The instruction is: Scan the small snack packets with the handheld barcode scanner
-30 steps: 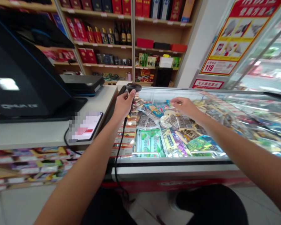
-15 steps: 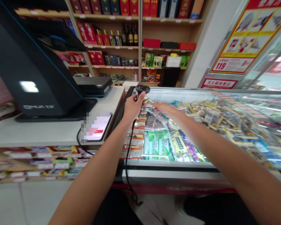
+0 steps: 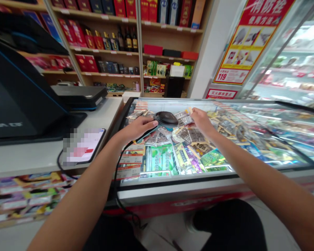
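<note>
My left hand [image 3: 140, 129] is wrapped round the handle of a black barcode scanner [image 3: 166, 118], whose head points to the right over the glass-topped freezer [image 3: 136, 191]. A black cable trails down from its handle over the freezer's front edge. Just right of the scanner head, my right hand [image 3: 201, 120] pinches the edge of a small clear snack packet [image 3: 184, 118] with dark contents. Many similar packets [image 3: 226, 127] lie in a heap to the right. Under the glass near me are green ice-cream wrappers [image 3: 161, 158].
On the white counter [image 3: 36, 157] at left stand a black register terminal [image 3: 23, 90] and a scale [image 3: 80, 94]; a phone [image 3: 91, 146] lies at its edge. Shelves [image 3: 104, 50] of boxes and bottles rise behind. A red fire-hydrant notice [image 3: 247, 45] hangs at right.
The view has turned rightward. The scanner has swung from upright to lying level, its head toward my right hand. My right hand has raised a packet beside it.
</note>
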The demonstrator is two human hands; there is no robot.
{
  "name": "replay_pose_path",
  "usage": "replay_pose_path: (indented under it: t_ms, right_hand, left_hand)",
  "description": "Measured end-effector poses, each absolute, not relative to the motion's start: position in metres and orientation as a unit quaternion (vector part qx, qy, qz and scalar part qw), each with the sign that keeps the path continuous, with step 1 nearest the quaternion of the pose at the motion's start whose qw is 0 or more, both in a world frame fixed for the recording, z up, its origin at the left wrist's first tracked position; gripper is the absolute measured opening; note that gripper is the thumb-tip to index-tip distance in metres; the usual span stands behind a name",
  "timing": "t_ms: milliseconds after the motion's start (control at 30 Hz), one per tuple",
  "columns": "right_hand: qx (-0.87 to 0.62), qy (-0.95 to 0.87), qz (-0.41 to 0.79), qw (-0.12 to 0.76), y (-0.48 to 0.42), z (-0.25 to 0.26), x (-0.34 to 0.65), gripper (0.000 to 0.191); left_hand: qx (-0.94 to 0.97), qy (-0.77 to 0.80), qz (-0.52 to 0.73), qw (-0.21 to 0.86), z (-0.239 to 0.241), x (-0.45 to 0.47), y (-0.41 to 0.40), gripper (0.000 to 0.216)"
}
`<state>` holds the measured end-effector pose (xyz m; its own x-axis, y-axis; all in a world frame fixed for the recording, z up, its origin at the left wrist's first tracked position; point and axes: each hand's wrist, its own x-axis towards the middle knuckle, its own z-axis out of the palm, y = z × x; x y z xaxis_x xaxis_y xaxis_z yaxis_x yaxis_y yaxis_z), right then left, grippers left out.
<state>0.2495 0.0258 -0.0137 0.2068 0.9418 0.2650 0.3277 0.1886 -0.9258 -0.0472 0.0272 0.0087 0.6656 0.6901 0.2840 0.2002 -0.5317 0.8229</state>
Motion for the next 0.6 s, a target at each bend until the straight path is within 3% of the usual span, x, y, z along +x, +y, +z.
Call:
replay_pose_path:
  t_ms: [167, 433, 600]
  right_hand:
    - [-0.545, -0.559, 0.282, 0.558, 0.019, -0.015, 0.270, 0.015]
    - [-0.568, -0.565, 0.250, 0.544, 0.010, -0.009, 0.281, 0.018]
    - [-0.644, -0.526, 0.097, 0.547, 0.011, -0.010, 0.340, 0.014]
  left_hand:
    - [0.847, 0.256, 0.243, 0.398, 0.003, -0.043, 0.029, 0.051]
    - [0.844, 0.268, 0.261, 0.384, -0.002, -0.037, 0.028, 0.048]
    - [0.790, 0.273, 0.316, 0.449, 0.000, -0.034, 0.023, 0.057]
